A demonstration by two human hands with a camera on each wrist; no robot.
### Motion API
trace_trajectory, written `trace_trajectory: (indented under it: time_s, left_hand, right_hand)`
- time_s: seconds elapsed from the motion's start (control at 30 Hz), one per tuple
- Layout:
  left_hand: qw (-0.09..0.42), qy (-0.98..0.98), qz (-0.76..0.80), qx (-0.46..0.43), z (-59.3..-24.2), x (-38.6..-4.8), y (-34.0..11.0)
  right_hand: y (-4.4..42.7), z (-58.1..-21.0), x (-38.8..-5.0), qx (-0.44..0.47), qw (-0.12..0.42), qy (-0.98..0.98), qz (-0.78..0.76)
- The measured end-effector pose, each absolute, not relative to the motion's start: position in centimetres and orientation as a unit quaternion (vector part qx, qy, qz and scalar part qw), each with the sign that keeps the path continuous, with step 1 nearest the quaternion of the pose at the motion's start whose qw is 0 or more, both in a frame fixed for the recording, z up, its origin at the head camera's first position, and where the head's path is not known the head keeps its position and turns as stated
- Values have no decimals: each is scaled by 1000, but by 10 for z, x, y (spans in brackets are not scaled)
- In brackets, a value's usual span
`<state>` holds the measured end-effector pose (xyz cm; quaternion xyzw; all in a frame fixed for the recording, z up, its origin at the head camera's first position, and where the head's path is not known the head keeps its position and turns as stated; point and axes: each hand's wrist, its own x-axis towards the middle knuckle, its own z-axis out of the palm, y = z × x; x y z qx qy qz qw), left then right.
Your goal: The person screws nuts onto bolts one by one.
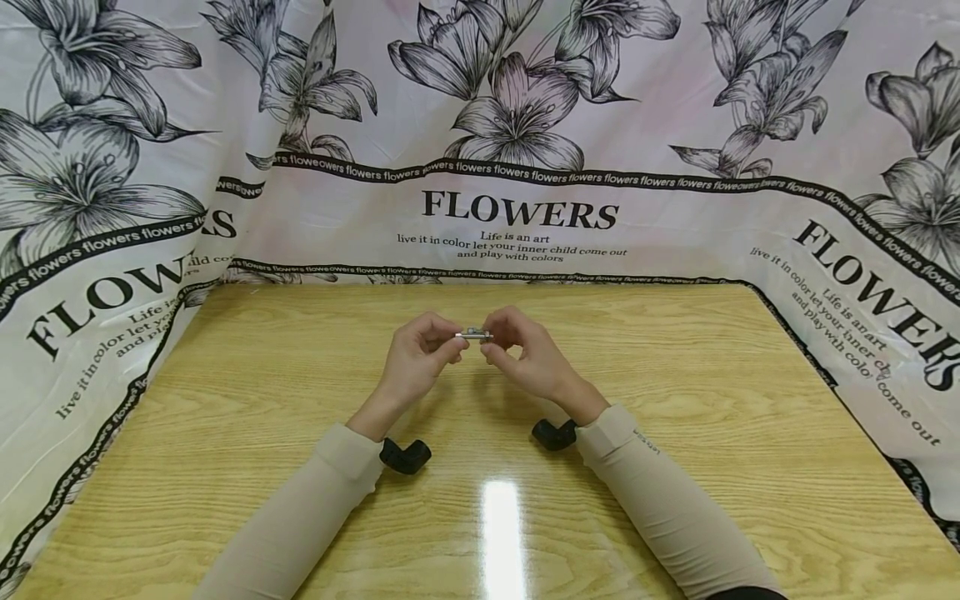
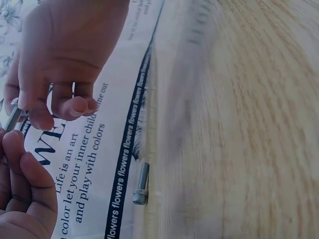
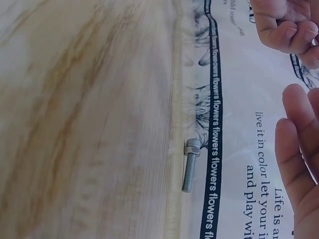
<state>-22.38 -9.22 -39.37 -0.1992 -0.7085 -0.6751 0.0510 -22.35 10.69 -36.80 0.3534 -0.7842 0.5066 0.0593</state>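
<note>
Both ends of the silver bolt point(image 1: 468, 337) are taken: we have our left hand point(image 1: 417, 358) pinching the shaft end, our right hand point(image 1: 534, 355) gripping the thicker end, fingers curled. We hold it above the wooden table point(image 1: 480, 442), where a second bolt point(image 2: 142, 183) lies beyond our hands.

We list:
- Left sleeve point(image 1: 300, 517): beige, long, close-fitting, lightly creased, ending in a broader left cuff point(image 1: 348, 454).
- Right sleeve point(image 1: 667, 508): matching beige, with a right cuff point(image 1: 606, 429); small dark lettering point(image 1: 647, 442) beside it, too small for us to read; black patch point(image 1: 746, 593) at the lower end.
- Left fitting point(image 1: 406, 456) and right fitting point(image 1: 553, 434): black, bent, one per wrist.
- Left grip point(image 1: 418, 354), right grip point(image 1: 532, 360): both ungloved.
</note>
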Motion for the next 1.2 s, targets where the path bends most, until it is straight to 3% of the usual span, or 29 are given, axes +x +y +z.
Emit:
trace_trajectory:
  time_s: [1.2]
  left_hand:
    - [56,-709,-673,-205,-396,-225,-92]
  right_hand:
    - [109,-367,-224,330,46,-799,500]
